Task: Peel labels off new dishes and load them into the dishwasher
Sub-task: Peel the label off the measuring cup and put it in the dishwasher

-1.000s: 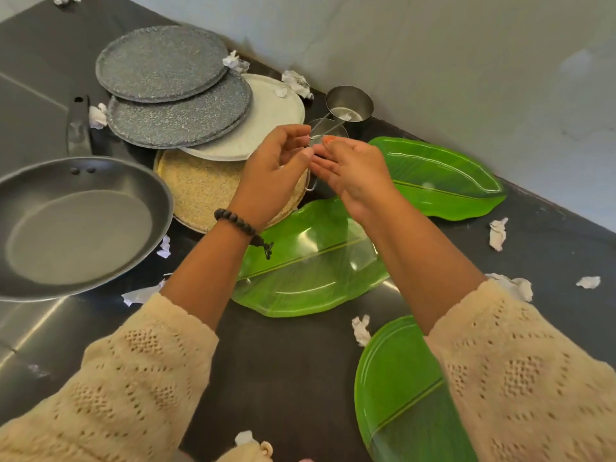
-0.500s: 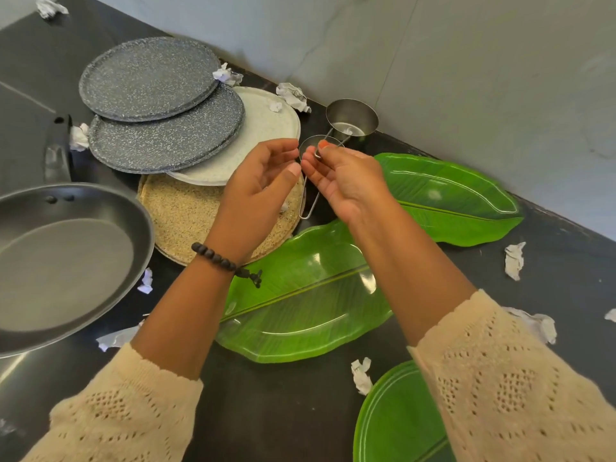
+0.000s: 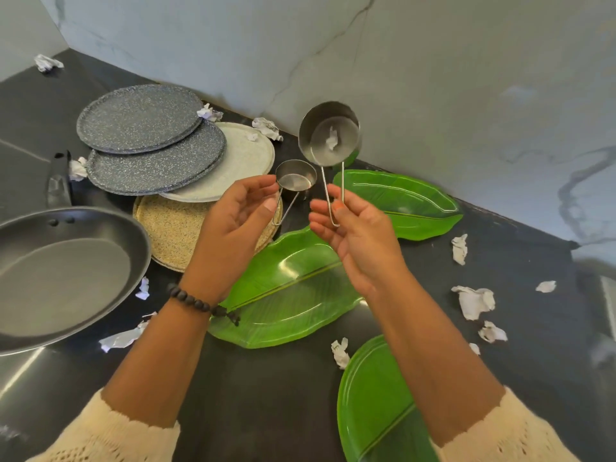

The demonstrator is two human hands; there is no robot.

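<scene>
Head view, right hand [image 3: 358,241] pinching wire handle of large steel measuring cup [image 3: 330,135] raised at its 12 o'clock, left hand [image 3: 233,225] loosely open, small measuring cup [image 3: 296,180] at its 1 o'clock, label scrap [image 3: 331,139] stuck inside large cup.

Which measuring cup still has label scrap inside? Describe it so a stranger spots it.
Start at the marble wall above the black counter. In front of it, the right hand pinches a wire handle, lifting the larger steel cup. Unlike the smaller cup by the left hand, it holds a white scrap.
</scene>
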